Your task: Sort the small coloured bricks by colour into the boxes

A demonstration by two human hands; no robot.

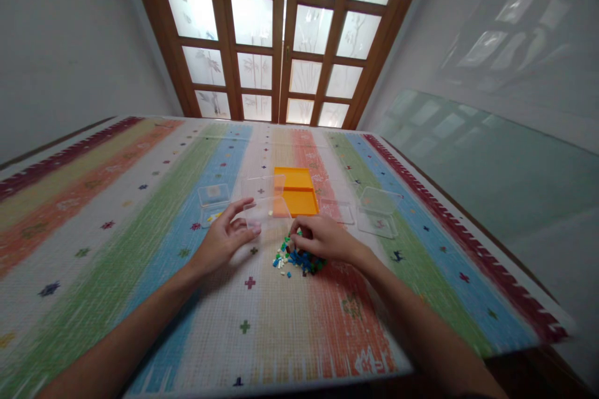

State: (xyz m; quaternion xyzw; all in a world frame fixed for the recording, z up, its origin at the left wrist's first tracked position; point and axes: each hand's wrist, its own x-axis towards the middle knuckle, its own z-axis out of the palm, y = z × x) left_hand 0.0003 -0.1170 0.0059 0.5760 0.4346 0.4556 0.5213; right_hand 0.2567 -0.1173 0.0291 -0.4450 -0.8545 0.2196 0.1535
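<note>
A loose pile of tiny building bricks (299, 260), blue, green, white and dark, lies on the striped cloth. My right hand (321, 237) is over the pile's back edge, fingers pinched; whatever is between the fingertips is hidden. My left hand (228, 232) curves round the left end of an open clear plastic box (271, 207), thumb and fingers on either side of it. A small pale piece shows in that box. Just behind the pile stands an open orange case (299, 201), its lid folded back.
Left of the box is another open clear box (214, 204) with yellow pieces in it. On the right are a shallow clear tray (337, 212) and an open clear box (378, 222). The striped tablecloth (224, 336) covers the table; wooden doors (283, 43) stand beyond.
</note>
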